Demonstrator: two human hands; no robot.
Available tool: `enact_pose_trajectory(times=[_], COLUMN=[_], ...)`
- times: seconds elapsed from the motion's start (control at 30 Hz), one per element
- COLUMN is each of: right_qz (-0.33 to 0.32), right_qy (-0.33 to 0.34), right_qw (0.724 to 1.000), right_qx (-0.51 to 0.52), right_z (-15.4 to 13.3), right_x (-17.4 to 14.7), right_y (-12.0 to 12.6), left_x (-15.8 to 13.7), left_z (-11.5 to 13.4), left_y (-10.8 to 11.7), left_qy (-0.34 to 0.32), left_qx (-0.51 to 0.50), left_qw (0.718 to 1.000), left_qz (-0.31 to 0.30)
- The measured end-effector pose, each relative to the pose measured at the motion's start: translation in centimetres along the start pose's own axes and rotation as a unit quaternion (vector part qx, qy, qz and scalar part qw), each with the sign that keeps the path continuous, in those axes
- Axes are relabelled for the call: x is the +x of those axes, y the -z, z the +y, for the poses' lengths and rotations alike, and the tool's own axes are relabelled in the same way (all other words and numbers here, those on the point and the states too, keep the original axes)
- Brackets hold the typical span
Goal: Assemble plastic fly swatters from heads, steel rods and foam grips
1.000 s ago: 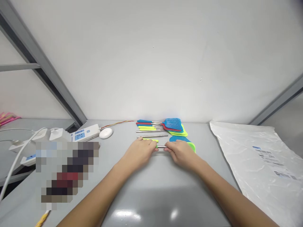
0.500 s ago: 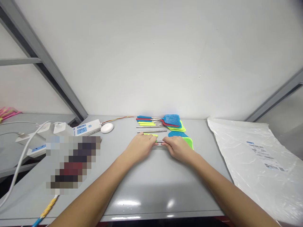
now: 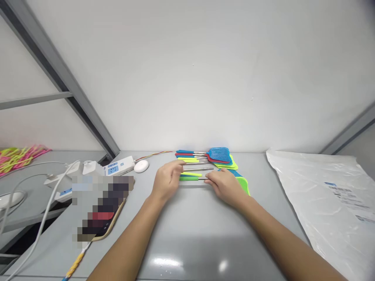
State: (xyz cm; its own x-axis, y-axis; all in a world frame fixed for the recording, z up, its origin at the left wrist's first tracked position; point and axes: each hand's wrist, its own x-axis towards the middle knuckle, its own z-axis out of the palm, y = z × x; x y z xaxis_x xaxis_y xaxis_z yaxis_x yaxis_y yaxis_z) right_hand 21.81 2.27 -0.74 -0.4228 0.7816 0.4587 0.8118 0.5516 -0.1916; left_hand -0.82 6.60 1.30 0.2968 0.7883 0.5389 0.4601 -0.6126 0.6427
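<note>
My right hand [image 3: 227, 185] pinches the thin metal shaft of a green fly swatter [image 3: 190, 179] that lies sideways; its mesh head [image 3: 243, 184] shows beyond my wrist. My left hand [image 3: 167, 180] is off the handle, fingers loosely apart and slightly blurred. Its fingertips are by the left end of a bare metal rod [image 3: 198, 169] and the yellow handles. Just behind the green swatter lie a yellow handle [image 3: 193, 174] and a blue mesh head [image 3: 234, 172], partly hidden by my right hand. Farther back, several fly swatters [image 3: 219, 155] in blue, red and yellow lie stacked, heads to the right.
A white plastic mailing bag [image 3: 316, 195] covers the table's right side. On the left are a power strip [image 3: 124, 166] with plugs and cables, a round white device [image 3: 141, 166], and a phone [image 3: 109, 226], mostly pixelated. Pink and yellow strands [image 3: 22, 158] lie farther left.
My left hand has let go of the green handle and moved up toward the back rods. My right hand remains on the metal shaft. The whole view has shifted a little.
</note>
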Motion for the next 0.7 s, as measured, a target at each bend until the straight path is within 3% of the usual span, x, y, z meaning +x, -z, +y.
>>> enact_pose_trajectory(times=[0.1,0.2,0.43,0.57,0.7], right_qz=[-0.013,-0.042,-0.044,-0.064,-0.082], right_qy=[-0.011,-0.004,0.023,0.015,0.004], right_qw=[1.0,0.999,0.991,0.992,0.994], right_qx=[-0.008,-0.03,-0.122,-0.104,-0.07], right_z=[0.5,0.2,-1.6,-2.1,-2.4], right_x=[-0.3,-0.4,-0.3,-0.4,-0.7], right_y=[0.1,0.4,0.5,0.4,0.6], left_x=[0.6,1.0,0.7,0.8,1.1], left_z=[0.2,1.0,2.2,1.7,0.8], left_y=[0.5,0.8,0.7,0.9,0.6], left_qy=[0.09,0.163,0.226,0.253,0.263], left_qx=[-0.258,-0.409,-0.463,-0.493,-0.541], left_qw=[0.961,0.897,0.848,0.814,0.782], left_qz=[0.032,-0.041,-0.127,-0.173,-0.162])
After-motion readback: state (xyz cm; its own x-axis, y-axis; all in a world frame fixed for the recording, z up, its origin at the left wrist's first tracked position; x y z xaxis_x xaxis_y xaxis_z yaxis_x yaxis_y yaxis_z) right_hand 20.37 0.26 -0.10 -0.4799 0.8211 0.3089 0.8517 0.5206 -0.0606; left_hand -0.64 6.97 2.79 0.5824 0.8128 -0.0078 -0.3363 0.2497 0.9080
